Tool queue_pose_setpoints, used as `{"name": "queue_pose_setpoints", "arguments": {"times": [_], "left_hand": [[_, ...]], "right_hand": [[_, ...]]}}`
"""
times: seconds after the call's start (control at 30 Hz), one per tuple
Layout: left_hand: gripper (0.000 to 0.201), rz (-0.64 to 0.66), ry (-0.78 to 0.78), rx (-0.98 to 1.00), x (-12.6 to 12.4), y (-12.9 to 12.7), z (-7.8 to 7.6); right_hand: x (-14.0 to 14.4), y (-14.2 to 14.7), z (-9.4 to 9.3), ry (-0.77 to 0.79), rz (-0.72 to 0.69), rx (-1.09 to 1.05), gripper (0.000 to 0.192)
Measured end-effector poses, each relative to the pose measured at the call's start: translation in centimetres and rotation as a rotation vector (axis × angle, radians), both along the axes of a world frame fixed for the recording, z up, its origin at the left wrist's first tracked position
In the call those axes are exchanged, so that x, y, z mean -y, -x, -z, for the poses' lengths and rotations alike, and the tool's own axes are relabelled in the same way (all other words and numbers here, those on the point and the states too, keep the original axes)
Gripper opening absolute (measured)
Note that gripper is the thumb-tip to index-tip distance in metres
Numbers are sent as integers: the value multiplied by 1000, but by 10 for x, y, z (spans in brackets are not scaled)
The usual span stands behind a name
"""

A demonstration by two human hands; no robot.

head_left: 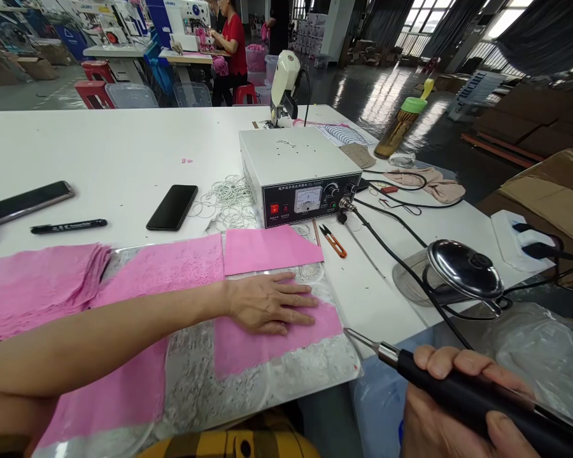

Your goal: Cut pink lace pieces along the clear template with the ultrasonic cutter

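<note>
Left hand [272, 304] lay flat and open on pink lace [267, 337] near the tabletop's front edge; right hand [458, 407] gripped the cutter handpiece [458, 394], tip off the lace, cutting apparently not begun.

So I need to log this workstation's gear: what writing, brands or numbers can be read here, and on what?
"JUKI": blue panel behind the far sewing machine.
Control box: a line of print above its dial, too small to read.
Black marker: print on the barrel, too blurred to read.
Nothing readable on the two phones or the bottle.
</note>
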State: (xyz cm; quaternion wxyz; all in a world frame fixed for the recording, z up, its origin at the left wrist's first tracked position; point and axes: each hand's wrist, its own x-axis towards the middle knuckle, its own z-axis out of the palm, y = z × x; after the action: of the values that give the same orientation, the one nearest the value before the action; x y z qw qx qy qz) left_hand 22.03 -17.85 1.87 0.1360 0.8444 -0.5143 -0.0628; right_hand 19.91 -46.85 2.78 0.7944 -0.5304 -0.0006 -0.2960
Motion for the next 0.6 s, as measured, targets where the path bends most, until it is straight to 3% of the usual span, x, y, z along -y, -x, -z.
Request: {"name": "queue_pose_setpoints", "arguments": {"times": [0.23, 0.6], "left_hand": [[48, -20, 5, -57, 0, -1, -3], [49, -13, -55, -80, 1, -3, -8]], "right_hand": [[4, -1, 7, -16, -34, -10, 32], [-1, -1, -2, 57, -89, 18, 26]]}}
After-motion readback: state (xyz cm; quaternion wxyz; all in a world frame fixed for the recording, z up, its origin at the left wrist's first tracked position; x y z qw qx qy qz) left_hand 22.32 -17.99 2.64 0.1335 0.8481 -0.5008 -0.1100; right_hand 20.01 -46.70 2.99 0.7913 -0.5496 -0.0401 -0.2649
